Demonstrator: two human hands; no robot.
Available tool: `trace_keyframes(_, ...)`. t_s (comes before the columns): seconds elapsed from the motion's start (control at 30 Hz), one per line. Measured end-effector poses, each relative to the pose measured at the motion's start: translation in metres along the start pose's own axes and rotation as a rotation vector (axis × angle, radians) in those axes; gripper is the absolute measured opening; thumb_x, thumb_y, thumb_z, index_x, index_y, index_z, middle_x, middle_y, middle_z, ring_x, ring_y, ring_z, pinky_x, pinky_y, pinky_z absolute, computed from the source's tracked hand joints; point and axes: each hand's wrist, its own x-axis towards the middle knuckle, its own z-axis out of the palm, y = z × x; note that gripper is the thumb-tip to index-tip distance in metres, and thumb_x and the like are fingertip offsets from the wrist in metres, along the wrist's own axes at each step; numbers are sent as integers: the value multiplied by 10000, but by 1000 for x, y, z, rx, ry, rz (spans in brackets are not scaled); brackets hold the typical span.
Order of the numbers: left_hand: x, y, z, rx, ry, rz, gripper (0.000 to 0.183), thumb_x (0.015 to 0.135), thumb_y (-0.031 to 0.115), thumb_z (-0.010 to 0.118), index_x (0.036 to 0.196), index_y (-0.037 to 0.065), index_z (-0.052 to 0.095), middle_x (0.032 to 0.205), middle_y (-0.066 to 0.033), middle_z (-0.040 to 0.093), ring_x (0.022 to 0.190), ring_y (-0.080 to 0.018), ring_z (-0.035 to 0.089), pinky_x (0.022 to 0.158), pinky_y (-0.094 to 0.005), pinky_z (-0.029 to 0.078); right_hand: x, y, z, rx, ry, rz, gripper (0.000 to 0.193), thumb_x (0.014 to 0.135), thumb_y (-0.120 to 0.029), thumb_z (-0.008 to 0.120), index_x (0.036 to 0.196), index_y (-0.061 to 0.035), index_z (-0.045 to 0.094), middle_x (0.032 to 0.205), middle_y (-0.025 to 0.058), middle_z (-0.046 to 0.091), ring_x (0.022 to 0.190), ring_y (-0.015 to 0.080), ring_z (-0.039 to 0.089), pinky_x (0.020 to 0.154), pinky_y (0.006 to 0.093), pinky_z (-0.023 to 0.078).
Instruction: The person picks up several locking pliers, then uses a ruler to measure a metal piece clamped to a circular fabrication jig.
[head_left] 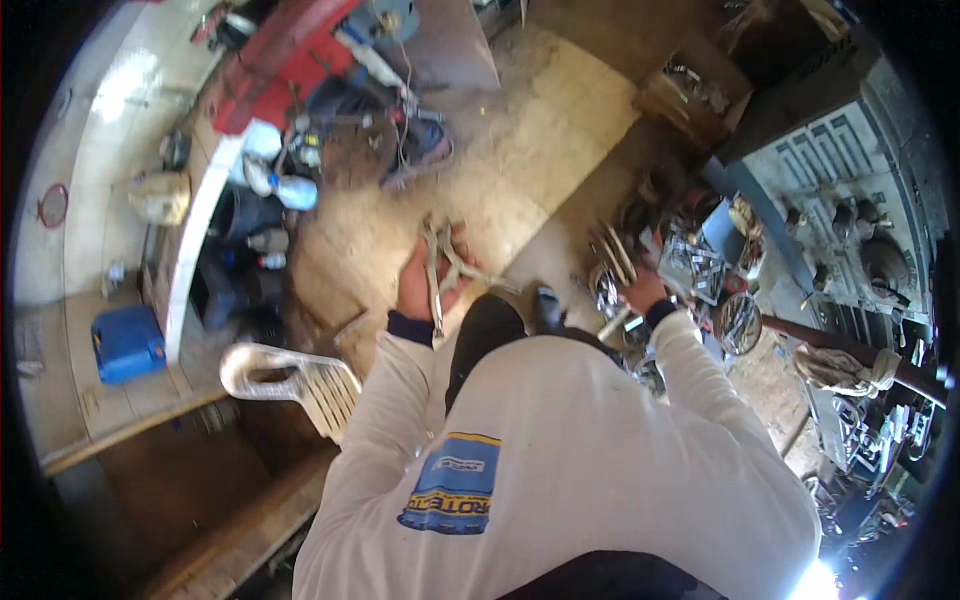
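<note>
My left hand (412, 285) is closed around a metal hand tool with spread handles, which looks like locking pliers (434, 265). One long arm of it points back towards my sleeve and another reaches out to the right. My right hand (645, 291) is down among a heap of metal tools on the right. Long, thin pale pieces (618, 255) lie just beyond its fingers. Whether those fingers grip anything is too blurred to make out.
A pale plastic chair (325, 390) stands to my left, near a blue jerrycan (128, 344) on a tiled ledge. Grey metal drawers or panels (820, 160) are at the far right, past a tray of tools (738, 322). A cardboard box (695, 88) sits at the back right.
</note>
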Motion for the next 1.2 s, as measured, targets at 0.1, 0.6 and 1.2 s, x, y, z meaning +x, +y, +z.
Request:
trace_keyframes(0.1,63,28,-19,196,-22,-170,519,996,371,381,1314,-36,429,949,-109,620,859,-249,595,877,-432,463,-5,52,42,-493,-225,6,166,811,-315,637,902,-194,703,865,110,686,828,299,669,712,448,525)
trace_keyframes(0.6,377,118,88,898,-301,-634,352,967,238,490,1216,-8,535,860,-111,610,755,-223,612,722,-333,489,-33,-22,154,540,-561,1091,446,869,-446,464,1166,-165,644,1203,175,612,1111,337,592,916,425,473)
trace_keyframes(1.2,759,120,292,181,-515,-869,716,740,326,617,1327,-19,395,1271,-174,513,1237,-366,443,1075,-523,322,335,231,-282,806,349,1256,521,685,-422,671,1019,-21,673,1028,235,659,981,366,636,870,405,511)
